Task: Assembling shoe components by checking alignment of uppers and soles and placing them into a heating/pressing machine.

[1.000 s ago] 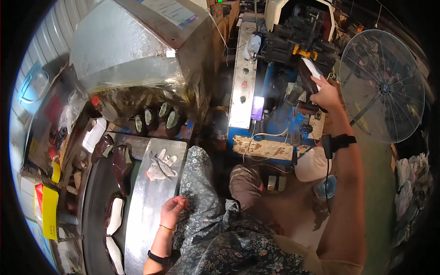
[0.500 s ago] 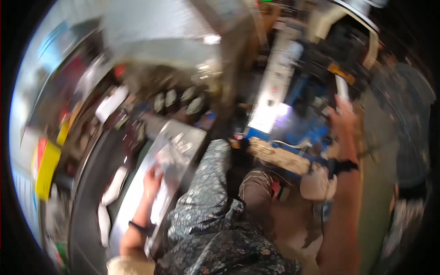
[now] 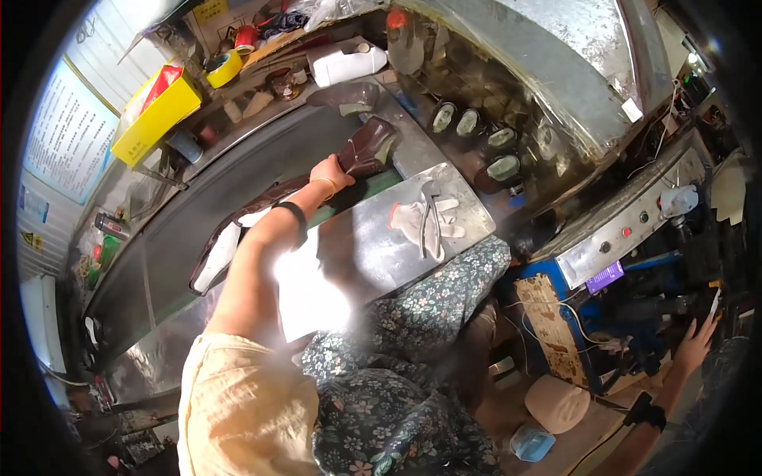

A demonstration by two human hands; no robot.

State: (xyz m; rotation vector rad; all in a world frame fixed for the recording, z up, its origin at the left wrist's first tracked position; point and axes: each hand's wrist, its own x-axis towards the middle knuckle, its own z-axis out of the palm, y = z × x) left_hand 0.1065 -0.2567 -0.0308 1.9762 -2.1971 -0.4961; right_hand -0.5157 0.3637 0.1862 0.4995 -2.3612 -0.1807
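Cluttered workshop, metal surface beside a dark conveyor belt. Your left hand grips a brown shoe at the belt's edge, lifting it clear. Your right hand rests spread on the machine, holding nothing. Pliers lie on a glove.

Cluttered workshop: corrugated metal wall w/ poster, shiny steel worktable, harsh glare.

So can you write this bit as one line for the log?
left hand: grips brown shoe on belt | right hand: at machine, grip unclear | pliers on glove
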